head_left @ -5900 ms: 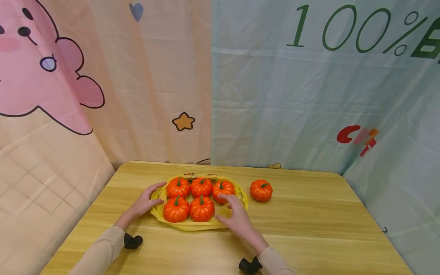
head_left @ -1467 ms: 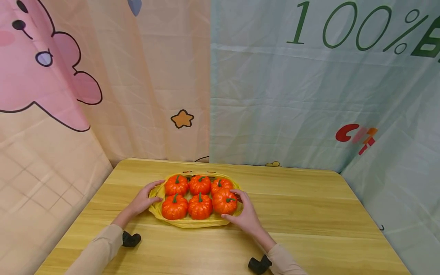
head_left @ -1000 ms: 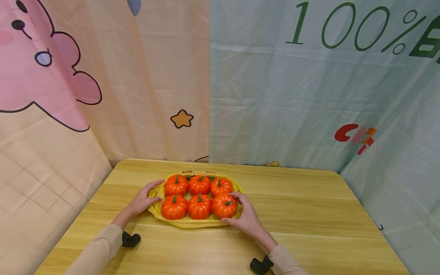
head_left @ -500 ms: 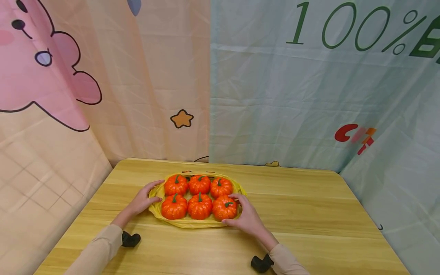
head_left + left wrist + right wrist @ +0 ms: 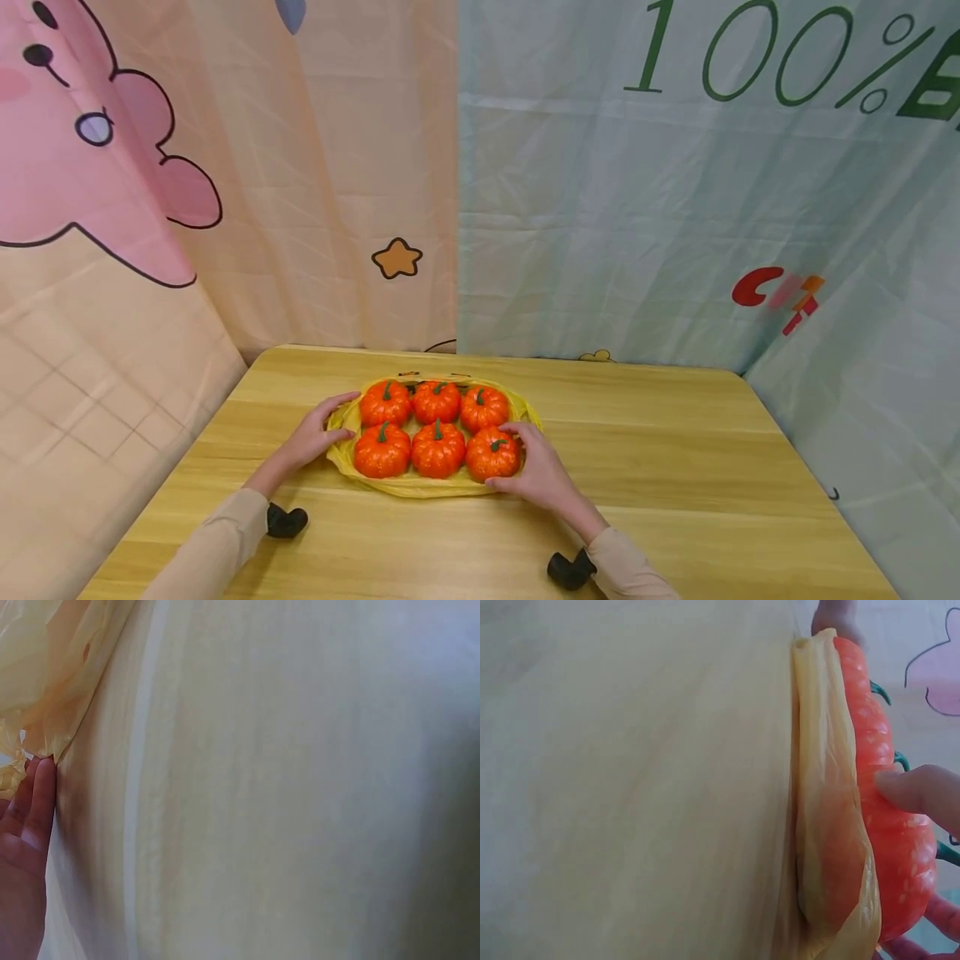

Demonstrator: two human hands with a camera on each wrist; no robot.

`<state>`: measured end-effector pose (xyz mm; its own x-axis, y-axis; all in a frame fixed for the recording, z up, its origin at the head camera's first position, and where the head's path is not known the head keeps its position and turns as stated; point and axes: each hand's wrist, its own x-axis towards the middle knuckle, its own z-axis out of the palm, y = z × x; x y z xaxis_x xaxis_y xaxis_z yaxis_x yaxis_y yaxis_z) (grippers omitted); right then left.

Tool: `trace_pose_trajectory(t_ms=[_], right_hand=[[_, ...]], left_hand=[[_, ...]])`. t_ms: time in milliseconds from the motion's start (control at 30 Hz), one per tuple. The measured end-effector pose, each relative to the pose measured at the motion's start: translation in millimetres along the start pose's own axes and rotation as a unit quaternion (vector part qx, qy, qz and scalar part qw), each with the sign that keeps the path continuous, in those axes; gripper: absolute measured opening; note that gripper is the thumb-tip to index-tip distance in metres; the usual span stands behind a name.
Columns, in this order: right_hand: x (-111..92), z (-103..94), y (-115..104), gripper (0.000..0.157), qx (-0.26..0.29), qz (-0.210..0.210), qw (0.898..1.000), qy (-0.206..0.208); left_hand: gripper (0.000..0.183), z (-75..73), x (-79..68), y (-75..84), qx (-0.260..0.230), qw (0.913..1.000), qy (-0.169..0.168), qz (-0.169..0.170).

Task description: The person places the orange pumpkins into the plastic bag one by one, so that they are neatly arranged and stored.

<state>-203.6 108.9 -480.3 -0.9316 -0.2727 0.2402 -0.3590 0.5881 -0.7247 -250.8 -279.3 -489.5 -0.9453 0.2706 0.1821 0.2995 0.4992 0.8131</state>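
Several small orange pumpkins with green stems sit in two rows of three inside an opened yellow plastic bag (image 5: 397, 487) on the table. At the bag's left end, my left hand (image 5: 307, 435) holds its edge, thumb over the rim; in the left wrist view its fingers (image 5: 41, 795) are at the crumpled plastic. My right hand (image 5: 540, 471) grips the front-right pumpkin (image 5: 491, 454), whose stem tilts to the right. In the right wrist view the thumb (image 5: 922, 793) presses on that pumpkin (image 5: 896, 862), with fingertips around its far side and the bag's wall beside it.
The light wooden table (image 5: 675, 467) extends to the right of the bag and in front of it. Printed curtains (image 5: 600, 208) stand behind the table and at its sides. Black wrist mounts (image 5: 570, 571) stick out near both sleeves.
The single pumpkin that lay right of the bag is now in the bag's front-right spot, in my right hand. It has settled lower over the last second or so. My left hand stays put.
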Motion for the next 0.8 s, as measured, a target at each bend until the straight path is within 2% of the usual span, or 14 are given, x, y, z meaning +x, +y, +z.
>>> trace_pose_trajectory(t_ms=[433,567,667,733,800], right_hand=[[8.9,-0.6,-9.8,0.072,-0.029,0.009,0.999,-0.041],[5.7,-5.8,-5.3,0.073,-0.041,-0.016,0.998,-0.050],[0.9,-17.6,3.4,0.074,-0.037,-0.045,0.997,-0.042],[-2.4,-30.8,13.4,0.073,-0.042,-0.070,0.996,-0.024],[-6.2,-48.8,26.8,0.071,-0.063,-0.098,0.993,0.003]], left_hand=[[0.058,-8.7,-2.2,-5.5,0.005,0.9999,0.003,0.009],[0.057,-8.3,-2.9,-3.0,0.010,0.9999,0.003,-0.003],[0.054,-9.4,-2.5,0.9,0.011,0.9999,0.007,-0.005],[0.054,-11.6,-3.7,2.9,0.009,0.9997,0.020,0.010],[0.058,-15.6,-6.8,3.2,0.038,0.9977,0.042,0.038]])
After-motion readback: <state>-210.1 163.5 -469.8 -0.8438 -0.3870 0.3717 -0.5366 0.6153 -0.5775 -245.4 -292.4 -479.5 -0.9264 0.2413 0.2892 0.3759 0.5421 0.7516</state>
